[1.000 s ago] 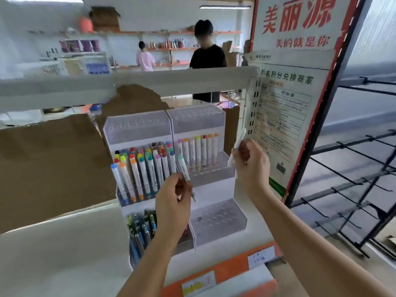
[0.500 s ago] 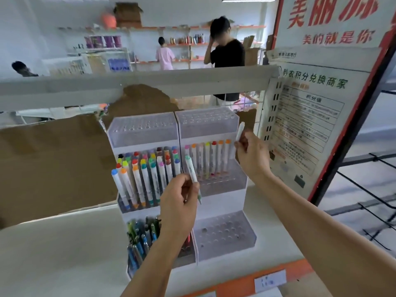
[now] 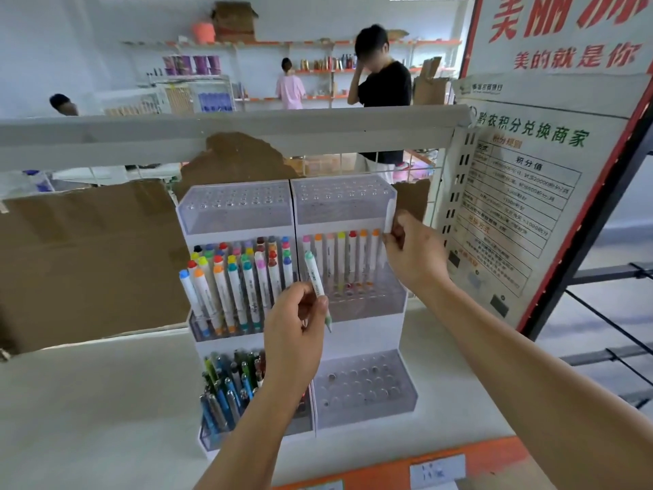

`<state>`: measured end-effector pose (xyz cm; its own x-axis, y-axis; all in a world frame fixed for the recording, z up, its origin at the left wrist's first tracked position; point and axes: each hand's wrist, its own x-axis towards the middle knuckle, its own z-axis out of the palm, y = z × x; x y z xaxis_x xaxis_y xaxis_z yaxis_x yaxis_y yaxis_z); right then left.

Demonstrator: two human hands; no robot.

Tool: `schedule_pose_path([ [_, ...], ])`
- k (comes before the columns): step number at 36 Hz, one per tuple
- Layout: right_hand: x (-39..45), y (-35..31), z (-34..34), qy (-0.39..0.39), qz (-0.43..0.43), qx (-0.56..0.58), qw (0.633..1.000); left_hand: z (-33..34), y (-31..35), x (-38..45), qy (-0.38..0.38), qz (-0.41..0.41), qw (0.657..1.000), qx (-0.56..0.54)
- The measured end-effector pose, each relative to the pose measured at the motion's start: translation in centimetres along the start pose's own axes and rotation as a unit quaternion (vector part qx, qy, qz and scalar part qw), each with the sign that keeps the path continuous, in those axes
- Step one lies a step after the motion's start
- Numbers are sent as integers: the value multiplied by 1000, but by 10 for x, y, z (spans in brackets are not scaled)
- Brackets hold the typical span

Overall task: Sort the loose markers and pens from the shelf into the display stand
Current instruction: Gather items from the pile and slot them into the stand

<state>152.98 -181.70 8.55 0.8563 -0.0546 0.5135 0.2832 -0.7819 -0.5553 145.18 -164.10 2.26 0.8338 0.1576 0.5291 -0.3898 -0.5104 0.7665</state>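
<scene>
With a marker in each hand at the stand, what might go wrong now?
1. The right hand holds a white marker at the far end of the row of markers; it may miss a hole or bump a neighbour.
2. The left hand pinches a green-capped marker loosely tilted; it may slip.

The red-lettered sign [image 3: 565, 37] reads 美的就是你; the poster [image 3: 523, 192] below is headed 黔农积分兑换商家 and 积分值.

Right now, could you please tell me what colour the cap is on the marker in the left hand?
Light green, on a white barrel marker; head view shows it.
</scene>
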Motion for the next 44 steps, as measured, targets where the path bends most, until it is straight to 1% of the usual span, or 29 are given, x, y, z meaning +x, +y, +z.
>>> schedule_pose_path([
  [2, -1, 4, 1, -7, 2, -6, 1000, 0, 0, -1, 2, -2, 1000, -4],
  [6, -1, 14, 7, -23, 45, 6, 999, 2, -1, -3, 7, -2, 1000, 0],
  [11, 4, 9, 11, -35, 52, 14, 998, 3, 0, -3, 10, -1, 1000, 1],
  [14, 5, 7, 13, -27, 72, 21, 997, 3, 1, -2, 11, -8, 1000, -9],
  [18, 2, 4, 10, -18, 57, -44, 997, 3, 3, -3, 12, -10, 1000, -16],
  [21, -4, -1, 9, -51, 13, -137, 989, 4, 5, -5, 13, -12, 1000, -18],
  [22, -6, 0, 11, -64, 9, -152, 986, 4, 6, -5, 13, -14, 1000, -18],
  [23, -8, 2, 13, -69, 17, -145, 987, 3, 5, -6, 13, -14, 1000, -17],
  [27, -11, 6, 16, -61, 75, -52, 994, 1, 7, -7, 21, -12, 1000, -15],
  [31, -7, 4, 13, -71, 75, -73, 992, -1, 9, -7, 20, -12, 1000, -11],
  [35, 0, 6, 5, -49, 91, -62, 993, -2, 9, -8, 17, -15, 1000, -5],
  [40, 5, 1, 4, -99, 74, -116, 986, -1, 13, -11, 14, -24, 1000, -12],
  [42, 3, 1, 6, -105, 79, -131, 983, -1, 13, -12, 13, -22, 1000, -11],
  [44, 0, 2, 10, -95, 83, -147, 981, -1, 12, -12, 14, -20, 1000, -8],
])
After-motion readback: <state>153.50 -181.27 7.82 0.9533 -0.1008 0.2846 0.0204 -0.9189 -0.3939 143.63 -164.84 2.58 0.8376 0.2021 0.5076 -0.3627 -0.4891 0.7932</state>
